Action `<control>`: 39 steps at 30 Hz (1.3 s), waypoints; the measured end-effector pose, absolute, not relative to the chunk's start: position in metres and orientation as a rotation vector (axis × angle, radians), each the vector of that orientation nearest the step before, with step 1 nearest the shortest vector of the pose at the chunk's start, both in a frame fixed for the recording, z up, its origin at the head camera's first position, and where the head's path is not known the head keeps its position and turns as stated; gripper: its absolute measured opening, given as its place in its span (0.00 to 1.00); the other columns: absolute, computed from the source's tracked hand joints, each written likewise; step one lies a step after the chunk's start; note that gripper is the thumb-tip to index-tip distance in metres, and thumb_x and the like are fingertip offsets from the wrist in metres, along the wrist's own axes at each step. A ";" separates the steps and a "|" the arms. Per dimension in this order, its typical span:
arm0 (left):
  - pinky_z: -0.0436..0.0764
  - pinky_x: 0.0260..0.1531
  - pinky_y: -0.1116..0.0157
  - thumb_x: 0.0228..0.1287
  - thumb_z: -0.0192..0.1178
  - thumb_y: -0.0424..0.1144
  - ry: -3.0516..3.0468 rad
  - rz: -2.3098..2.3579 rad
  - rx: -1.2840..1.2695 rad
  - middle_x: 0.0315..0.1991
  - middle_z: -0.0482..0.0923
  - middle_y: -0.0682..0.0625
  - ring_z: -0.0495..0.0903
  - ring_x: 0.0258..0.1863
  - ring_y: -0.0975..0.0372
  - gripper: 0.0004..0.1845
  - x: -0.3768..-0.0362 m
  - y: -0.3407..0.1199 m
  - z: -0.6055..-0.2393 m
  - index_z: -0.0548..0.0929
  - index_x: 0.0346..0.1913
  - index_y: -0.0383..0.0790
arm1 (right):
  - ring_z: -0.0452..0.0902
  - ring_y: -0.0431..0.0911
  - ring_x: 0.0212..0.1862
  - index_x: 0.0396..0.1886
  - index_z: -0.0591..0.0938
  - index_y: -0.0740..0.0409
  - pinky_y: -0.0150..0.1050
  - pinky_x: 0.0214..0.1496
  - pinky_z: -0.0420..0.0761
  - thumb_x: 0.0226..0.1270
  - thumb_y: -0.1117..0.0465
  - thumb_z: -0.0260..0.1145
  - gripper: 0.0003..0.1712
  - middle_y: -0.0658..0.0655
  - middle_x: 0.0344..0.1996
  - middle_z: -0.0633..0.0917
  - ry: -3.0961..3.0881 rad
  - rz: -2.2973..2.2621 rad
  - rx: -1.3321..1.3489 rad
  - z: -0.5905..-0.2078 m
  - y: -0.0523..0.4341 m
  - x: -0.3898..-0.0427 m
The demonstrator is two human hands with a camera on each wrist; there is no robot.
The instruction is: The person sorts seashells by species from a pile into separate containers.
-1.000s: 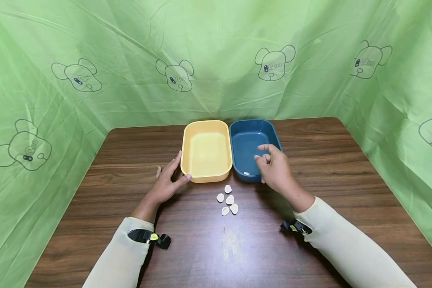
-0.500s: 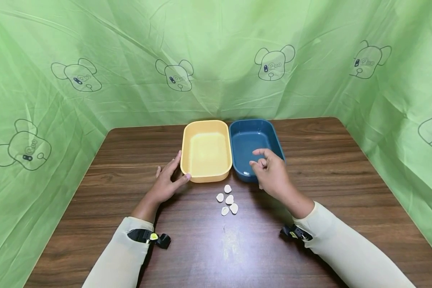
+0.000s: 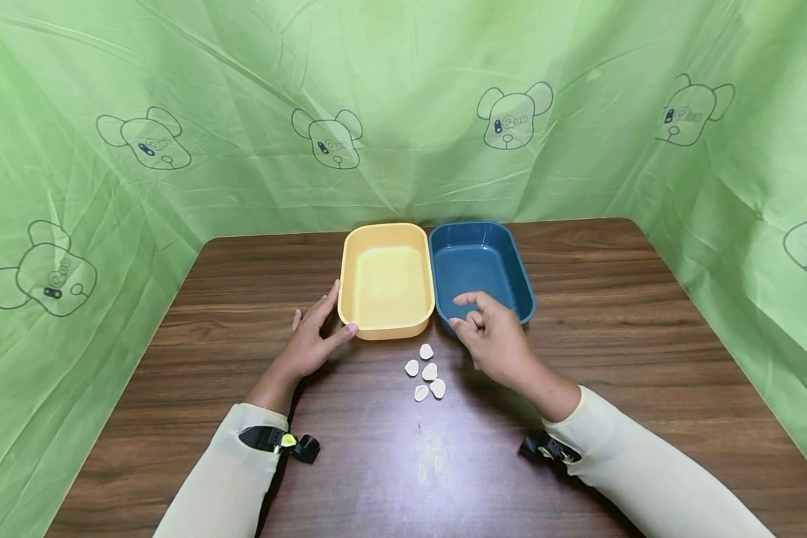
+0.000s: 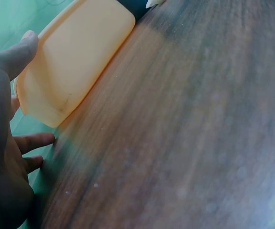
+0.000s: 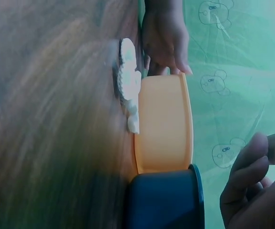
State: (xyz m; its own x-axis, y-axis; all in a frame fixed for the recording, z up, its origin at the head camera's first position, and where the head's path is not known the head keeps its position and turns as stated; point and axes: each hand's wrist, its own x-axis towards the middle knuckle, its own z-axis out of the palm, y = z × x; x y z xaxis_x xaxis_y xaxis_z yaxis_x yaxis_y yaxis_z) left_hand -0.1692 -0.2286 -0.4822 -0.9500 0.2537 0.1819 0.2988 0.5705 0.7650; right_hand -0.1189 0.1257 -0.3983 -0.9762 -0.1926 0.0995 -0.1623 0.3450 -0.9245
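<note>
My left hand rests against the left side of a yellow tray, its thumb at the near rim corner and its fingers extended along the side. My right hand hovers over the near end of a dark blue tray. Its index finger and thumb stand apart with nothing visible between them; the other fingers are loosely curled. On the table in front of the trays lie several small white shell-like pieces. Seen from the right wrist, these pieces have a ribbed look. The right hand hides part of the blue tray's near end.
Both trays stand side by side near the back edge of a brown wood-grain table. A green curtain with printed bear-like heads surrounds the table's back and sides. Black straps with small devices sit on both wrists.
My right hand has moved left and nearer over the blue tray. A small white spot visible inside that tray earlier is now behind the hand. My left hand stays in place.
</note>
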 end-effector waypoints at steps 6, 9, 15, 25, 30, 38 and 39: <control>0.26 0.75 0.19 0.73 0.65 0.67 -2.751 -1.357 -0.467 0.90 0.54 0.44 0.52 0.87 0.32 0.52 -0.167 -0.227 -0.477 0.50 0.91 0.61 | 0.72 0.42 0.11 0.65 0.78 0.68 0.33 0.17 0.71 0.79 0.68 0.68 0.19 0.49 0.17 0.72 2.506 -1.686 -0.449 -0.402 0.122 -0.115; 0.26 0.76 0.20 0.75 0.65 0.64 -2.783 -1.341 -0.450 0.90 0.52 0.44 0.51 0.87 0.33 0.51 -0.167 -0.226 -0.474 0.48 0.91 0.61 | 0.73 0.42 0.11 0.64 0.79 0.67 0.33 0.17 0.71 0.79 0.68 0.69 0.19 0.49 0.16 0.72 2.520 -1.655 -0.493 -0.404 0.120 -0.113; 0.27 0.77 0.22 0.76 0.66 0.61 -2.825 -1.312 -0.429 0.90 0.52 0.44 0.52 0.88 0.35 0.52 -0.166 -0.225 -0.471 0.47 0.91 0.61 | 0.73 0.42 0.11 0.62 0.80 0.65 0.32 0.16 0.69 0.78 0.68 0.70 0.17 0.48 0.16 0.72 2.543 -1.590 -0.558 -0.408 0.118 -0.111; 0.26 0.77 0.22 0.76 0.65 0.62 -2.814 -1.333 -0.430 0.91 0.51 0.48 0.51 0.88 0.35 0.50 -0.169 -0.228 -0.478 0.47 0.91 0.63 | 0.72 0.40 0.11 0.61 0.81 0.67 0.33 0.17 0.72 0.78 0.68 0.70 0.16 0.49 0.18 0.74 2.509 -1.528 -0.601 -0.412 0.116 -0.109; 0.26 0.78 0.23 0.77 0.66 0.55 -2.851 -1.311 -0.419 0.91 0.49 0.48 0.50 0.89 0.37 0.50 -0.166 -0.225 -0.469 0.46 0.91 0.62 | 0.72 0.39 0.11 0.61 0.81 0.69 0.35 0.16 0.75 0.77 0.68 0.70 0.17 0.48 0.18 0.74 2.495 -1.510 -0.627 -0.417 0.115 -0.109; 0.26 0.79 0.23 0.77 0.66 0.55 -2.851 -1.309 -0.417 0.91 0.49 0.49 0.50 0.89 0.37 0.50 -0.166 -0.225 -0.470 0.46 0.91 0.62 | 0.72 0.38 0.11 0.61 0.81 0.68 0.34 0.17 0.75 0.77 0.68 0.71 0.17 0.48 0.18 0.75 2.499 -1.451 -0.651 -0.420 0.116 -0.111; 0.26 0.78 0.23 0.77 0.66 0.55 -2.851 -1.309 -0.417 0.91 0.49 0.49 0.50 0.89 0.37 0.51 -0.166 -0.225 -0.469 0.46 0.91 0.61 | 0.72 0.38 0.12 0.61 0.81 0.68 0.34 0.18 0.75 0.77 0.68 0.71 0.17 0.47 0.18 0.75 2.495 -1.438 -0.652 -0.420 0.116 -0.111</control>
